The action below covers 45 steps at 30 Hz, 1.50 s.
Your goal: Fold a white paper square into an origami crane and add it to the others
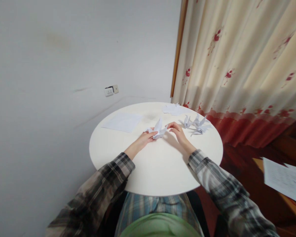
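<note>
A folded white paper crane (159, 127) is held a little above the middle of the round table. My left hand (148, 136) is closed on its body, the thumb on top and the fingers beneath, partly hidden by the paper. On the other side my right hand (177, 129) pinches the crane's right-hand tip between thumb and fingertips. One wing points up between the two hands. To the right of my right hand, several more white paper cranes (199, 124) sit in a loose cluster.
The round white table (158, 171) stands against the wall. White paper sheets (123, 121) lie at its back left, and more paper (172, 109) lies at the far edge. A patterned curtain (236, 72) hangs at the right, above written sheets (283, 177) on a lower surface.
</note>
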### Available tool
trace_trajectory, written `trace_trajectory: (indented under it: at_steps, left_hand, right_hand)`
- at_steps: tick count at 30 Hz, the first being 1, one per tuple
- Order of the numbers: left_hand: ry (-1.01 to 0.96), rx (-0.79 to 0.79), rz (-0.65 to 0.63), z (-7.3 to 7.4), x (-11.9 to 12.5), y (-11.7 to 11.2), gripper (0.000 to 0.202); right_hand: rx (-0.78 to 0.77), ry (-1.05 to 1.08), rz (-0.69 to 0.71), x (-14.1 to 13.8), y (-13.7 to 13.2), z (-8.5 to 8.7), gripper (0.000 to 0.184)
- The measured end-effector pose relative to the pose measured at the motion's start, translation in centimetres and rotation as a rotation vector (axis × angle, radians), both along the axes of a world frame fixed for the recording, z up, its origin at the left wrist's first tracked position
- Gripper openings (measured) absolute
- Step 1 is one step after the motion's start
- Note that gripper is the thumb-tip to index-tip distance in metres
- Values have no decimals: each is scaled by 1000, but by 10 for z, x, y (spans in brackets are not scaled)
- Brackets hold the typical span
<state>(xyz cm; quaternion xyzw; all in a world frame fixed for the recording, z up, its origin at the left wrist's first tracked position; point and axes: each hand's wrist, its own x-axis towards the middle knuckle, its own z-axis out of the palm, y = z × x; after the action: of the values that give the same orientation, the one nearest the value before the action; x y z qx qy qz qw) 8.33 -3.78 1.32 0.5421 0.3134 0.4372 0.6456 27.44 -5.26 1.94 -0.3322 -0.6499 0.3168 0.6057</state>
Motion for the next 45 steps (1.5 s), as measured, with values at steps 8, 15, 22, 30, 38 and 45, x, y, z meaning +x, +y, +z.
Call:
trace_trajectory:
  at_steps: [8, 15, 22, 30, 38, 45]
  left_hand:
    - [127, 63, -39, -1, 0, -4, 33]
    - [150, 111, -64, -2, 0, -1, 32]
    - [141, 108, -79, 3, 1, -5, 32]
    - [167, 122, -157, 1, 0, -4, 31]
    - [143, 114, -179, 1, -1, -3, 28]
    - [56, -34, -219, 9, 0, -12, 47]
  right_hand:
    - [-29, -24, 58, 1, 1, 2, 23]
    - [-92, 26, 105, -2, -2, 3, 27]
    - [-161, 30, 90, -4, -2, 3, 26]
    - [-132, -102, 15, -5, 1, 1, 28]
    - [16, -156, -97, -3, -1, -1, 18]
    - [-51, -183, -235, -4, -1, -3, 20]
